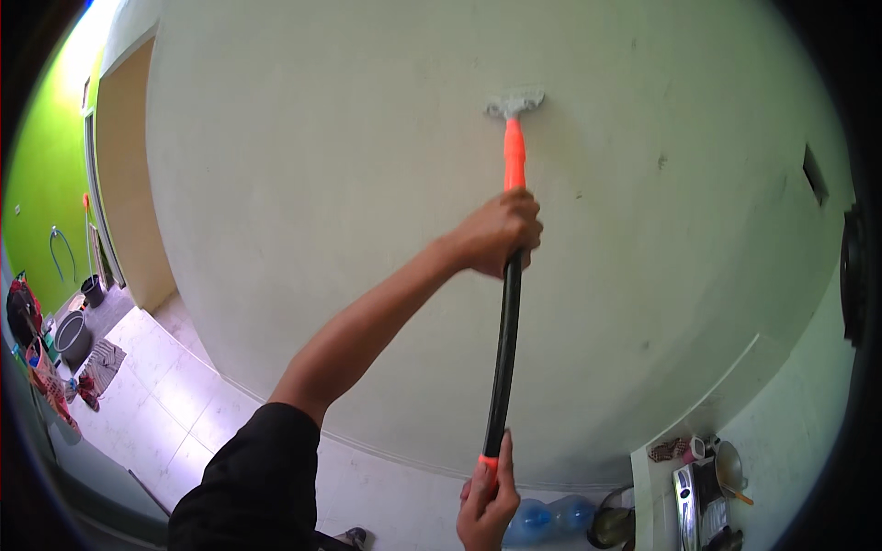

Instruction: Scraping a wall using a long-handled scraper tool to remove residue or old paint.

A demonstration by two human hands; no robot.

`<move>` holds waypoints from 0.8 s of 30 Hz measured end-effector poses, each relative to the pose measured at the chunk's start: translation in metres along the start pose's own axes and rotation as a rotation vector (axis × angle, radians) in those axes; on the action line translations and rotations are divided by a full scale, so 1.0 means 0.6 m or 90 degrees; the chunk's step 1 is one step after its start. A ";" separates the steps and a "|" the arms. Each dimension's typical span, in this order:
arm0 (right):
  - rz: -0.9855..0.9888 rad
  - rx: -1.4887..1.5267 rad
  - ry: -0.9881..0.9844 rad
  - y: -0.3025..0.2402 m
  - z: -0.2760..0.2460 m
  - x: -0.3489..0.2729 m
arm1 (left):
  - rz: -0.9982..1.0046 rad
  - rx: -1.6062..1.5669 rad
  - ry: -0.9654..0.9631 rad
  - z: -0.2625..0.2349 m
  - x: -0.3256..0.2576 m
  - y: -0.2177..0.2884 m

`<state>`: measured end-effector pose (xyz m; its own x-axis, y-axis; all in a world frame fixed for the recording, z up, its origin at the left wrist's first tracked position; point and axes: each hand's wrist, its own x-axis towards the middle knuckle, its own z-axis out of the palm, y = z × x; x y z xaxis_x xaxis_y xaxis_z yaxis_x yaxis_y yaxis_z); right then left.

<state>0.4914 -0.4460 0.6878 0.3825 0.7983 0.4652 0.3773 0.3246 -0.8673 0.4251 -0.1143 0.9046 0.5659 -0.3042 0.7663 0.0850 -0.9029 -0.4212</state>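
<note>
You have no labels, signs or screens anywhere in view. The nearest things to packages are two blue translucent water bottles (549,517) on the floor just right of your lower hand's fingers (501,468), rounded and plain, with nothing readable on them.

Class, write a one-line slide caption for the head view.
Both hands grip a long-handled scraper, its blade pressed flat against a pale wall.

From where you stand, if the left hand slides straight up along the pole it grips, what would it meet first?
The left hand would probably first meet the grey scraper head at the end of the orange-and-black pole, which seems pressed to the white wall.
</note>
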 end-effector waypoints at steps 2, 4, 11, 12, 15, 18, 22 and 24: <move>-0.014 0.016 -0.003 -0.006 0.003 0.002 | 0.042 -0.039 -0.021 -0.002 -0.009 0.011; 0.008 -0.016 -0.006 -0.011 0.012 0.011 | 0.011 -0.032 0.002 -0.012 -0.007 0.017; -0.012 0.007 0.007 -0.007 0.003 0.035 | 0.018 0.059 -0.007 -0.038 0.035 -0.028; 0.005 -0.008 0.009 -0.007 0.002 0.023 | 0.007 0.048 -0.022 -0.030 0.021 -0.016; -0.049 0.047 -0.029 -0.009 0.012 -0.004 | 0.008 -0.002 -0.062 -0.016 -0.023 0.027; -0.018 0.018 -0.014 -0.005 0.023 0.028 | -0.026 0.032 -0.100 -0.031 -0.001 0.011; -0.066 0.070 0.009 0.003 0.008 0.088 | -0.035 0.132 -0.109 -0.061 0.075 -0.062; -0.083 0.085 0.006 0.004 -0.001 0.080 | -0.054 0.093 -0.094 -0.049 0.068 -0.058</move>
<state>0.5110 -0.4073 0.7078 0.3457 0.7407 0.5760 0.3092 0.4897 -0.8153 0.4211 -0.1041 0.9651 0.6652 -0.1720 0.7266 0.2485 -0.8666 -0.4327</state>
